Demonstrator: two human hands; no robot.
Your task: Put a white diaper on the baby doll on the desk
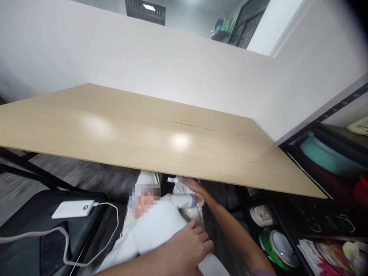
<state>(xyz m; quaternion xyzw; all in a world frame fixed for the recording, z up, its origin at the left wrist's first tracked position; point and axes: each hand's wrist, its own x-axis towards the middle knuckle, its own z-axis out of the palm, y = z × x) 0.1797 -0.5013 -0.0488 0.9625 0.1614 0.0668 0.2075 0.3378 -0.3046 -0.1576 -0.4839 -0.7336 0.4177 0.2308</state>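
A small figure in white clothes with light-blue cuffs lies below the table's near edge, its head covered by blurring; whether it is a doll or a person I cannot tell. My left hand rests over its lower body, fingers curled round the white clothing. Farther forward, under the table edge, my right hand reaches to a crumpled white bag or cloth, fingertips at its upper end beside a white strip. The figure's small hand lies against that white item.
A wide wooden table spans the middle, against a white partition. At left, a black chair seat carries a white power bank with a cable, and a dark phone. Shelves with containers and packets stand at right.
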